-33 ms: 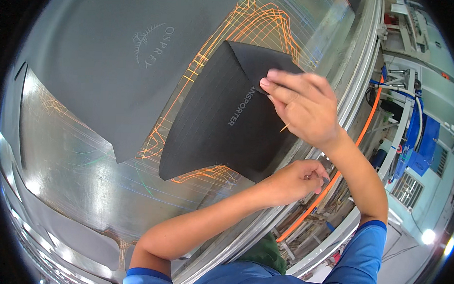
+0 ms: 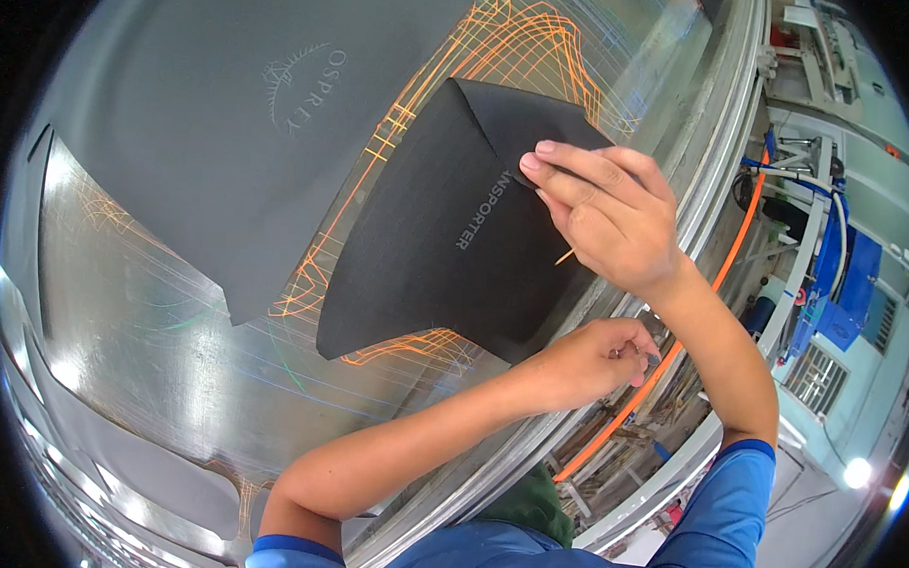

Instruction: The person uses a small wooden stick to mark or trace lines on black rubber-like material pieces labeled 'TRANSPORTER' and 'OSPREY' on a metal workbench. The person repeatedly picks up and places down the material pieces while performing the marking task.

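A dark grey fabric panel [image 2: 406, 252] with pale lettering lies on the shiny metal table, its far right part folded over into a flap [image 2: 520, 116]. My right hand [image 2: 612, 214] is closed at the edge of this flap, thumb and fingertips together on the fabric. A thin wooden-coloured stick [image 2: 566, 256] pokes out below its palm; the rest of it is hidden. Nearer to me, over the table's right edge, my left hand [image 2: 597, 364] is curled with thumb and fingers together. Something small and dark shows at its fingertips, too small to name.
A larger grey panel [image 2: 210, 125] with a printed emblem covers the far left of the table [image 2: 181, 375]. Orange, blue and green drawn lines mark the metal surface. Along the right runs a raised metal edge [image 2: 720, 133], with an orange hose [image 2: 610, 430] and equipment beyond it.
Both hands stay almost where they were. The visible tip of the thin stick has shifted slightly left and toward me.
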A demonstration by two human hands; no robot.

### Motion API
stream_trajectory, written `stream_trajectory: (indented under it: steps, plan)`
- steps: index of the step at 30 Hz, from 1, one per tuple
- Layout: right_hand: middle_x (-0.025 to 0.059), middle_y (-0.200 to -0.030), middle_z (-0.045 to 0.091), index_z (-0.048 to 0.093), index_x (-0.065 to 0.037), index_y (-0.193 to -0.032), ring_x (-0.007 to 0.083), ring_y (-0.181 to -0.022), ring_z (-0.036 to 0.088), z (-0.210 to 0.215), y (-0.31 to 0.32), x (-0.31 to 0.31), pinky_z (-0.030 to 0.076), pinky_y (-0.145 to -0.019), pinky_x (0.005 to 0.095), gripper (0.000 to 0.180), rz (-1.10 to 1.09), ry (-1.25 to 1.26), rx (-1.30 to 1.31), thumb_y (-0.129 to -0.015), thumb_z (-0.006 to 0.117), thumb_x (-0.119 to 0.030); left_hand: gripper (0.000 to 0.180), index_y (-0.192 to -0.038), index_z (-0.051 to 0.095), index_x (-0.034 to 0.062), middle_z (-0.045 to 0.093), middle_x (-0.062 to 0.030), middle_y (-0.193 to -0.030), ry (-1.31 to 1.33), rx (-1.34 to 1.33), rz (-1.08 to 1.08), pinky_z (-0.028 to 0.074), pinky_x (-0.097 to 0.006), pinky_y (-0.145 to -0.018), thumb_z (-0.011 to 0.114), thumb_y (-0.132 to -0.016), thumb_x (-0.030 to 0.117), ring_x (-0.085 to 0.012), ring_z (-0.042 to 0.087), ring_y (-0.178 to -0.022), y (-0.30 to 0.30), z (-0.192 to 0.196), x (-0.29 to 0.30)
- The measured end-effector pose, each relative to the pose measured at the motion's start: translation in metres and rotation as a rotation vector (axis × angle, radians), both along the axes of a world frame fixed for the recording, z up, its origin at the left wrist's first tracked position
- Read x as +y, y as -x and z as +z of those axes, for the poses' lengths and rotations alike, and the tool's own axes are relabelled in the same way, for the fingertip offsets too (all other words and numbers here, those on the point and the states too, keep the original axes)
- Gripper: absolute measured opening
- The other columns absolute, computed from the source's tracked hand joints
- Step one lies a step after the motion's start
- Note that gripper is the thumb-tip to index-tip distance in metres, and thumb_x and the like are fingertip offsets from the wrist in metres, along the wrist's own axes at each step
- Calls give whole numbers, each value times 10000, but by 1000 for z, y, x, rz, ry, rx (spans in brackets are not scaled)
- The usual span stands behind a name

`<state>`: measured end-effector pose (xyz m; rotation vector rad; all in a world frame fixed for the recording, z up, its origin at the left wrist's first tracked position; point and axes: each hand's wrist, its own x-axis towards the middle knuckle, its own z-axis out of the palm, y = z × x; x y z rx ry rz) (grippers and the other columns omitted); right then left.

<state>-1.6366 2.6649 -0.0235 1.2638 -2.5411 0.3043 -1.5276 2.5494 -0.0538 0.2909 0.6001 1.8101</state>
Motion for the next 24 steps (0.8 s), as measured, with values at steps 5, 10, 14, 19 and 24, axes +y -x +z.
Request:
stream_trajectory:
  steps: [5,10,14,19,24]
  plan:
    - [17,-987,755,630,-68,-834,200,-1038,705,18,19,-6,488,-874,338,147,-295,471,-444,-795,771,-79,259,-1204,587,-11,653,-48,-957,-9,-51,-7,451,-267,-898,507,-962,36,-104,591,-945,3,2,-4]
    - [230,-1036,745,310,-116,-740,204,-1096,697,23,51,-5,506,-971,287,457,-639,764,-649,-910,721,-11,267,-1216,579,-25,653,-44,-965,-9,-95,-25,448,-263,-907,502,-964,19,-95,587,-952,4,4,-5]
    - [108,-903,700,422,-85,-717,122,-801,662,22,54,-12,546,-751,251,348,-611,1145,-817,-923,665,53,264,-1217,579,-26,652,-44,-967,-1,-76,-37,448,-263,-906,501,-969,18,-94,585,-957,6,5,-5]
    - [160,-1030,766,310,-125,-714,205,-1075,710,22,47,-5,506,-919,293,481,-523,634,-542,-881,744,-1,262,-1214,580,-30,646,-40,-956,11,-86,-40,452,-257,-886,507,-966,14,-90,582,-943,9,8,-8]
    - [18,-991,779,398,-129,-677,230,-1051,719,16,16,0,488,-789,340,446,-67,24,-71,-773,824,-38,258,-1206,580,-39,643,-37,-947,24,-113,-29,456,-247,-844,538,-958,20,-86,580,-917,9,11,-8]
